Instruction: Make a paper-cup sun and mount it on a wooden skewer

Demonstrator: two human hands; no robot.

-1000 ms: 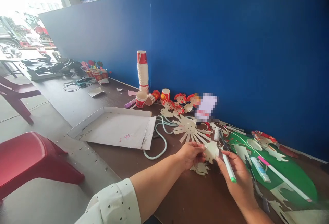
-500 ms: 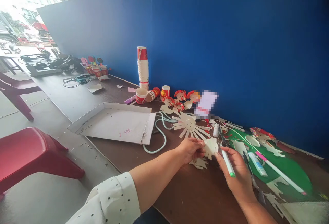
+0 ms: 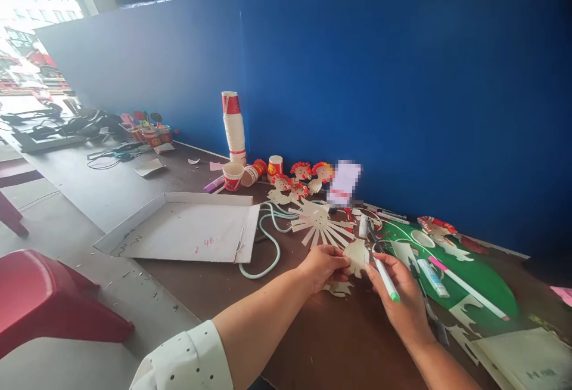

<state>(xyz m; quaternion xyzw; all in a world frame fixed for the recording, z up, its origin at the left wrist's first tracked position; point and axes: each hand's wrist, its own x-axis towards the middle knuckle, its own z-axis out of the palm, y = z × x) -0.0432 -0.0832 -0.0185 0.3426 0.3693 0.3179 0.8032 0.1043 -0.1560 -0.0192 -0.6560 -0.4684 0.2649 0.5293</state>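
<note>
Between my hands is a cream paper cutout (image 3: 357,257) with a wavy edge. My left hand (image 3: 328,268) pinches its left side. My right hand (image 3: 400,294) has a white marker with a green end (image 3: 386,279) between its fingers, and its fingertips touch the cutout's right edge. Just beyond lies a paper piece cut into long strips (image 3: 319,220), spread like sun rays with a small face drawn on it. Another cream cutout (image 3: 338,288) rests on the table below my left hand.
A shallow white cardboard tray (image 3: 187,229) lies left, beside a pale green cord (image 3: 277,247). Behind are stacked paper cups (image 3: 234,130) and red-fringed paper figures (image 3: 300,170). Right are a green sheet (image 3: 487,288), scissors (image 3: 422,285), a glue tube (image 3: 432,278) and a pink-capped marker (image 3: 469,288). A red stool (image 3: 58,300) stands left.
The view has turned slightly to the right, so things on the table appear shifted left. Both hands keep hold of the cutout and marker in nearly the same pose.
</note>
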